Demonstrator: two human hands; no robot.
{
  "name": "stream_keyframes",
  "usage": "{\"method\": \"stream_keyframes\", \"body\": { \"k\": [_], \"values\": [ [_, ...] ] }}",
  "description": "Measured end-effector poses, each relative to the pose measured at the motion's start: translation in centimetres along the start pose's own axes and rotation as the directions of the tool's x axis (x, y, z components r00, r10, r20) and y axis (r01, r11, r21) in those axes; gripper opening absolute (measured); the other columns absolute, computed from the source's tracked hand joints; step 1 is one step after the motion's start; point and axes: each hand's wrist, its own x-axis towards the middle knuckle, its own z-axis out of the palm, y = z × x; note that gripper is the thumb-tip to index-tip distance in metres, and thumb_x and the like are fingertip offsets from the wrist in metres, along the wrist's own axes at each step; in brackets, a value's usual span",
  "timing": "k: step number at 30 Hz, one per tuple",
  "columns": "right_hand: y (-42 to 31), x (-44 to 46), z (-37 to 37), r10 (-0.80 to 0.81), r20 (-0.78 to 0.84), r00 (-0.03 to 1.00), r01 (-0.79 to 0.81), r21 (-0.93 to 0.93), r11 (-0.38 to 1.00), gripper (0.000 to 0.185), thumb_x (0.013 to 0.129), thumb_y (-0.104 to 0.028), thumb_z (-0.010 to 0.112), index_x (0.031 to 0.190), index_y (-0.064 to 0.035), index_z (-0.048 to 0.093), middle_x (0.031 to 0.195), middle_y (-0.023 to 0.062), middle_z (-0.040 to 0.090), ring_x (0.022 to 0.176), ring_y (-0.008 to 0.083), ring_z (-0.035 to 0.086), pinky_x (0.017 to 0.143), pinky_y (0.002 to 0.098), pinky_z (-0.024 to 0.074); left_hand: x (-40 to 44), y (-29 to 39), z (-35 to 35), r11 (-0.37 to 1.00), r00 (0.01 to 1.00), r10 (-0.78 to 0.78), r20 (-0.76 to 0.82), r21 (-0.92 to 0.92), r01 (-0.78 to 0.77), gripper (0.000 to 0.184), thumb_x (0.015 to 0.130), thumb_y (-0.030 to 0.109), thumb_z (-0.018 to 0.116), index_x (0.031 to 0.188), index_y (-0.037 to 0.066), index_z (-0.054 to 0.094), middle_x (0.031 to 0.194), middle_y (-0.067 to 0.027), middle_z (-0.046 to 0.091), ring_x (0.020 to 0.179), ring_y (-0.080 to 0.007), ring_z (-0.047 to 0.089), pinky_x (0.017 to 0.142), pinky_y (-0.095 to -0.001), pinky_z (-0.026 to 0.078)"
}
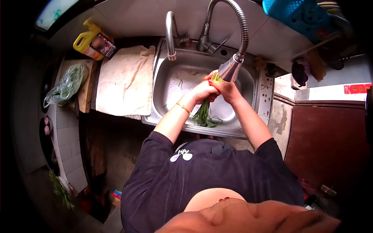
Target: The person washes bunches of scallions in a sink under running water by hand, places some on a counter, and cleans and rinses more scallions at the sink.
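Over the steel sink (pixel 165 83), both of my hands are wrapped round a bunch of greens (pixel 206 114) that looks like garlic chives. Its pale stem ends poke out above my fingers, and the dark leaf ends hang down toward the sink floor. My left hand (pixel 204 91), with a gold bracelet at the wrist, is closed on the middle of the bunch. Against it, my right hand (pixel 226 89) is closed round the upper part. The metal spray head (pixel 230 70) of the flexible tap is just above my right hand and hides part of it.
A second curved tap (pixel 170 35) stands at the sink's back left. Left of the sink lies a pale cloth (pixel 125 81), with a yellow jug (pixel 91 42) behind it. A plastic bag of greens (pixel 68 85) rests farther left. A blue basket (pixel 297 17) is at upper right.
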Motion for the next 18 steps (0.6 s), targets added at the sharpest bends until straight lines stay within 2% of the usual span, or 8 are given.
{"method": "stream_keyframes", "body": {
  "k": [5,10,13,14,15,16,17,18],
  "values": [
    [1.2,0.2,-0.5,0.071,-0.236,0.969,-0.111,-0.161,0.981,0.016,0.084,-0.015,0.052,0.086,0.0001,0.056,0.082,0.0082,0.061,0.072,0.0139,0.057,0.067,0.0288,0.0468,0.8,-0.4,0.6,0.999,0.999,-0.032,0.022,-0.006,0.032,0.012,0.073,0.008,0.049,0.066,0.011,0.040,0.051,0.0033,0.034,0.039,-0.0063,0.030,0.038,-0.0205,0.022],
    [1.9,1.6,-2.5,0.447,-0.104,0.889,-0.359,0.447,0.819,0.022,0.085,-0.023,0.054,0.082,-0.0023,0.057,0.081,0.0104,0.061,0.072,0.0187,0.058,0.063,0.0323,0.0475,1.6,-0.8,1.2,0.996,0.992,0.041,-0.122,0.080,-0.031,0.010,0.076,0.012,0.053,0.070,0.009,0.046,0.054,0.0034,0.037,0.039,-0.0061,0.029,0.037,-0.0211,0.023],
    [2.9,3.4,-4.4,-0.188,-0.099,0.977,0.203,0.181,0.962,0.015,0.084,-0.020,0.053,0.085,-0.0049,0.055,0.087,0.0114,0.060,0.077,0.0197,0.057,0.065,0.0340,0.0474,1.1,-0.7,0.4,0.992,0.987,0.094,-0.126,-0.070,-0.104,0.009,0.078,0.013,0.056,0.082,0.005,0.054,0.054,0.0030,0.038,0.040,-0.0063,0.031,0.038,-0.0204,0.023],
    [2.5,4.7,-5.8,-0.146,-0.202,0.968,0.158,0.043,0.986,0.014,0.082,-0.019,0.054,0.085,-0.0052,0.053,0.091,0.0124,0.059,0.080,0.0218,0.057,0.068,0.0345,0.0471,0.9,-0.7,-0.1,0.991,0.990,0.098,-0.102,-0.082,-0.107,0.007,0.078,0.012,0.057,0.081,0.007,0.053,0.056,0.0030,0.039,0.041,-0.0061,0.032,0.039,-0.0203,0.024],
    [1.5,6.5,-6.7,-0.319,-0.228,0.920,0.249,-0.288,0.925,0.013,0.080,-0.016,0.054,0.087,-0.0050,0.053,0.093,0.0131,0.058,0.082,0.0241,0.056,0.071,0.0353,0.0466,0.7,-0.6,-0.5,0.990,0.992,0.101,-0.078,-0.092,-0.108,0.007,0.077,0.012,0.057,0.081,0.008,0.052,0.058,0.0030,0.040,0.043,-0.0060,0.032,0.039,-0.0202,0.024],
    [0.5,8.2,-7.7,-0.481,-0.248,0.841,0.260,-0.595,0.760,0.014,0.078,-0.014,0.055,0.088,-0.0047,0.053,0.095,0.0139,0.057,0.084,0.0265,0.056,0.074,0.0362,0.0460,0.3,-0.5,-0.5,0.988,0.991,0.111,-0.076,-0.102,-0.118,0.008,0.077,0.011,0.057,0.083,0.007,0.053,0.059,0.0024,0.041,0.044,-0.0067,0.034,0.042,-0.0206,0.027],
    [-1.0,9.0,-7.8,-0.731,-0.007,0.683,0.288,-0.916,0.278,0.016,0.075,-0.011,0.054,0.090,-0.0040,0.053,0.096,0.0144,0.056,0.085,0.0291,0.055,0.077,0.0374,0.0452,0.3,-0.7,-0.5,0.985,0.988,0.125,-0.090,-0.109,-0.135,0.008,0.077,0.011,0.057,0.083,0.007,0.053,0.059,0.0020,0.042,0.044,-0.0070,0.035,0.042,-0.0209,0.028],
    [-3.6,8.9,-6.6,-0.739,0.064,0.671,0.249,-0.958,0.144,0.022,0.071,-0.008,0.053,0.093,-0.0036,0.054,0.097,0.0143,0.054,0.088,0.0308,0.053,0.079,0.0384,0.0440,0.4,-0.9,-0.5,0.982,0.985,0.138,-0.103,-0.116,-0.150,0.009,0.077,0.010,0.058,0.083,0.007,0.053,0.060,0.0017,0.042,0.045,-0.0073,0.036,0.043,-0.0212,0.028]
  ]
}}
